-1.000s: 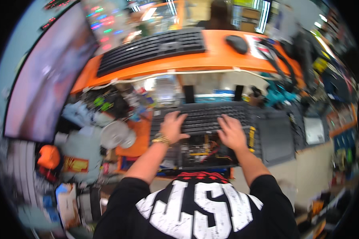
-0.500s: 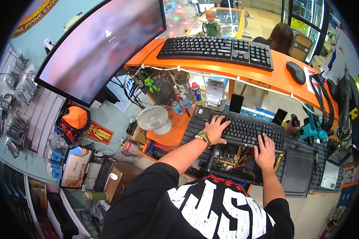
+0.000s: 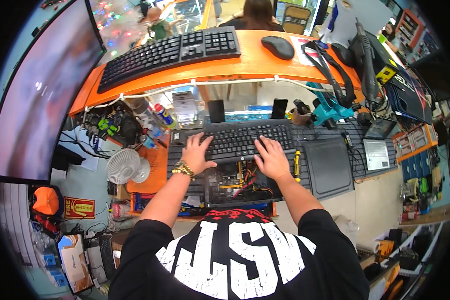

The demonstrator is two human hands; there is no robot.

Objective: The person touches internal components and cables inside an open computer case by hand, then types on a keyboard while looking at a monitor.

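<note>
Both my hands — left hand [image 3: 199,152] and right hand [image 3: 272,159], fingers spread flat — press the laptop keyboard panel [image 3: 235,141] at frame centre, lifted only partway off the exposed motherboard [image 3: 235,181].

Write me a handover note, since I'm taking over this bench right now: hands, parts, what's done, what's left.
Left hand: flat on the left end of the laptop keyboard, fingers spread, gripping nothing.
Right hand: flat on the keyboard's right half, gripping nothing.
The keyboard panel sits over the open laptop base, whose board and wires show below it.
A yellow screwdriver lies right of the right hand; a dark cover lies further right.
Done: base opened.
Left: the keyboard panel does not look fully seated; the internals show.
</note>
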